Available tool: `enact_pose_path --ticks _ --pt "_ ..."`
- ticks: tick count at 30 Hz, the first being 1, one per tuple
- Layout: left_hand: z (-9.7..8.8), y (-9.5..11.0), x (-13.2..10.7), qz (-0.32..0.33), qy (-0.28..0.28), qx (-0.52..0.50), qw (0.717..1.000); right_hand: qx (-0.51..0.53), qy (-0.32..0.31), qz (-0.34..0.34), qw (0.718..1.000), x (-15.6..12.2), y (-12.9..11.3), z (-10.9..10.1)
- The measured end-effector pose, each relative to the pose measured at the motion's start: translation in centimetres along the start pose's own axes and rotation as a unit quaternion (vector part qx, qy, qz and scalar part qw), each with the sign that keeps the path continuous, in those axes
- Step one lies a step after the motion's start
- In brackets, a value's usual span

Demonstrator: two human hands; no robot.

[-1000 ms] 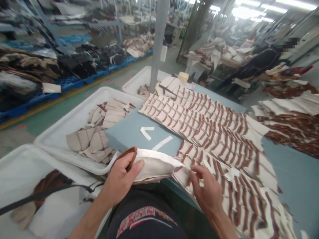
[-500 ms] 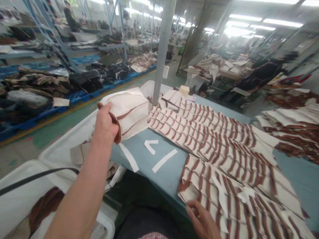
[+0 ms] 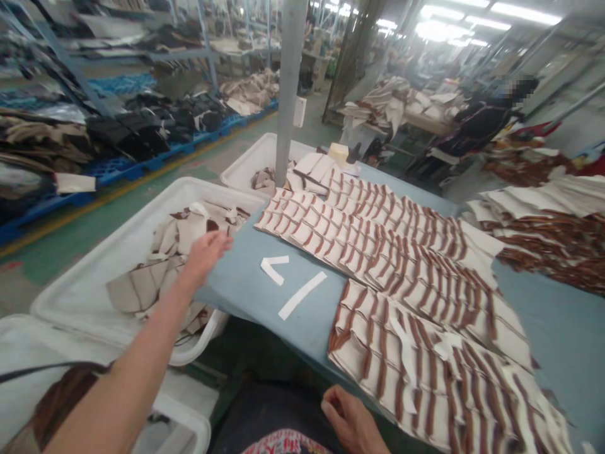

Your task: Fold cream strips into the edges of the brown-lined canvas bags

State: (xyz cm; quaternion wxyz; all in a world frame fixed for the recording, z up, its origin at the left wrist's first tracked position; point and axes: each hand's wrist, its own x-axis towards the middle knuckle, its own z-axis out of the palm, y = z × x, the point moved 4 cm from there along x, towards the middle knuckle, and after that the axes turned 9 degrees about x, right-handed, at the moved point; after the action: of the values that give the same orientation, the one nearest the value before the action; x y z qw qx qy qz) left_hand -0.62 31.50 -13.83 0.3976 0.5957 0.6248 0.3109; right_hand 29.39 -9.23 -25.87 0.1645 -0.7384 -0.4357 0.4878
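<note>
View from a person's head down onto a blue-grey tabletop (image 3: pixel 246 287) in a garment workshop. The left hand (image 3: pixel 204 252) reaches past the tabletop's left edge, palm down. Its fingers (image 3: pixel 221 241) are open and loosely spread with nothing in them, just above loose fabric pieces (image 3: pixel 142 284) heaped in a white bin (image 3: pixel 94 265). The bin butts against the tabletop's left side, seemingly to keep it within arm's reach. Across the tabletop's middle and right, rows of cream pieces (image 3: pixel 401 265) with brown edging overlap like roof tiles, probably so that every piece shows. Two white tape strips (image 3: pixel 302 294) lie on the tabletop's bare left part. The right hand (image 3: pixel 347 413) sits at the tabletop's near edge, fingers curled; whether they hold anything cannot be told.
</note>
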Motion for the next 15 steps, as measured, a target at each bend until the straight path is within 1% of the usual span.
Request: enact_pose_path --ticks 2,3,5,6,8,12,15 --pt "5.1 -3.4 -2.7 -0.045 -0.056 0.041 0.997 -0.010 -0.006 -0.003 1.000 0.0 -0.8 0.1" --pt "7.5 -4.8 -4.1 -0.058 -0.079 0.063 0.993 -0.014 -0.007 -0.003 1.000 -0.1 -1.1 0.1" --pt "11.6 -6.6 -6.6 -0.063 -0.124 0.100 0.985 -0.016 -0.004 0.004 1.000 -0.6 -1.6 -0.1" --pt "13.2 -7.1 -7.8 -0.060 -0.142 0.117 0.981 -0.015 0.001 0.011 1.000 -0.9 -1.8 -0.3" --pt "15.6 -7.5 -9.7 -0.048 -0.166 0.142 0.975 -0.008 0.016 0.029 0.999 -1.7 -1.8 -0.7" --pt "18.7 -6.6 -12.5 -0.016 -0.197 0.162 0.967 0.032 0.056 0.065 0.996 -3.1 -1.1 -1.5" --pt "21.9 -5.5 -14.8 0.009 -0.260 0.143 0.955 0.087 0.084 0.083 0.989 -3.8 -0.3 -2.0"
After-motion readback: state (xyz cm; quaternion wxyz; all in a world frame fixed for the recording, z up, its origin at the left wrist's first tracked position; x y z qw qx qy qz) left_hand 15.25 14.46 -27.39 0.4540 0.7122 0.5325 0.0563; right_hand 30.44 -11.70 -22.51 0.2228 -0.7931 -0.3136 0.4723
